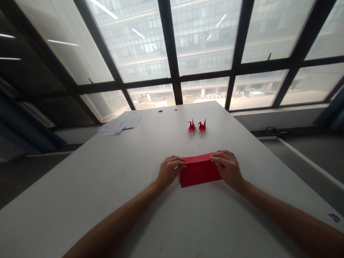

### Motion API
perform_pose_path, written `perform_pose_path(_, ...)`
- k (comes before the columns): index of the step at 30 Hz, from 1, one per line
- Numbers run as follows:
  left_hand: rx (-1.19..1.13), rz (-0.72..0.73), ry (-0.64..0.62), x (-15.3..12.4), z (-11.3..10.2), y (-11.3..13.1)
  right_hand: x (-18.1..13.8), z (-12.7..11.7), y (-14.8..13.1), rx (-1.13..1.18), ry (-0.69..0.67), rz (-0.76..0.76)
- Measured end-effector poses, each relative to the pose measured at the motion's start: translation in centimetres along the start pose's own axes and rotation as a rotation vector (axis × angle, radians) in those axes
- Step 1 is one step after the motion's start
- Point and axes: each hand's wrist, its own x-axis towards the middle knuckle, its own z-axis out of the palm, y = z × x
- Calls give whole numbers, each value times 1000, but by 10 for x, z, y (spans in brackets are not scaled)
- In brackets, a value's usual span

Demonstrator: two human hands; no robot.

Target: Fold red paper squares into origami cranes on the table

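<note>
A sheet of red paper (201,173) is held over the white table, its top part bent over along a horizontal line so that a lighter strip shows above the darker lower part. My left hand (170,169) pinches its upper left corner between thumb and fingers. At the upper right corner, my right hand (227,167) grips the paper the same way. Two folded red paper cranes, a left one (191,127) and a right one (202,127), stand side by side beyond the paper.
The white table (129,172) stretches away toward large dark-framed windows. Loose white papers (120,123) lie at its far left with a dark pen (128,128) on them. A round dark hole (160,111) shows near the far edge. A small dark mark (334,217) is at the right edge.
</note>
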Motion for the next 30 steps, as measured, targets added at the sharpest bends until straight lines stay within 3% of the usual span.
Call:
perform_pose_path(11, -134, -51, -34, -1, 3, 1, 0, 3, 12, 141, -94, 226)
perform_pose_path(24, -104, 2, -60, 0, 6, 10, 0, 5, -1, 250, -68, 177)
perform_pose_path(26, -112, -5, -34, 0, 5, 10, -1, 6, -1, 250, -32, 241)
perform_pose_path(30, -153, -101, 67, 1, 3, 10, -4, 9, 3, 369, 7, 507)
